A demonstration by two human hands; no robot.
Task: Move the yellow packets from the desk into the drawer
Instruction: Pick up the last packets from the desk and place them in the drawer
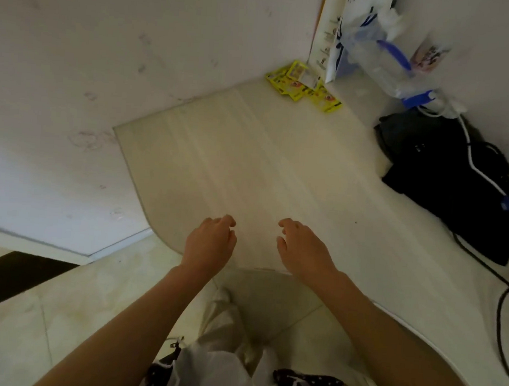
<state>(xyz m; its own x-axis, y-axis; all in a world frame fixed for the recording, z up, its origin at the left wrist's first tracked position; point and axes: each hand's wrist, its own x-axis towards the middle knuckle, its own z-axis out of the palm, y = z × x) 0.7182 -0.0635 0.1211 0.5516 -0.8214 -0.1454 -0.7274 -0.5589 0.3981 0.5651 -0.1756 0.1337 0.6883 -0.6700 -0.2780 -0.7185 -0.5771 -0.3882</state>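
From the head camera, the yellow packets (304, 84) are lying in a loose overlapping cluster at the far corner of the table (249, 168), right where it meets the wall (107, 47) and just beside a white paper bag (358, 25). None is being held, and no drawer is showing anywhere in this view, so the task is looking barely begun: every visible packet is waiting to be picked up and carried over.

The left hand (210, 241) and the right hand (303, 247) are hovering side by side over the near edge of the table, fingers loosely curled, each grip empty and relaxed rather than closed on anything. Both are sitting well apart from the packets.

The stretch of table between hands and packets is lying bare, giving open room for a straight reach. To the right, a black bag (446, 182) with trailing cables (504, 300) and a clear plastic bag (386, 60) are crowding that side, so a reach is probably safest down the middle. The rounded left edge of the table is dropping off to the tiled floor (58, 314).
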